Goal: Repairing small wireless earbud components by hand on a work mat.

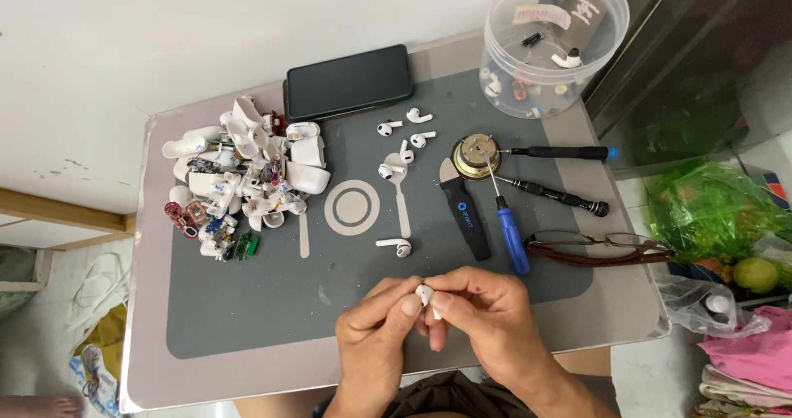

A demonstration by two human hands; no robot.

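Left hand [375, 331] grip pinches small white earbud [424, 293], right hand [487, 311] grip pinching same piece, 6 o'clock on worktop [247, 302]. White case-parts pile [239, 174] at 10 o'clock. Dark phone [349, 81] at 12. Clear round tub [553, 42], pink label, at 1 o'clock.

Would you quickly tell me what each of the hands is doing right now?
Left hand: closed, pinching the white earbud.
Right hand: closed, pinching the same earbud from the other side.
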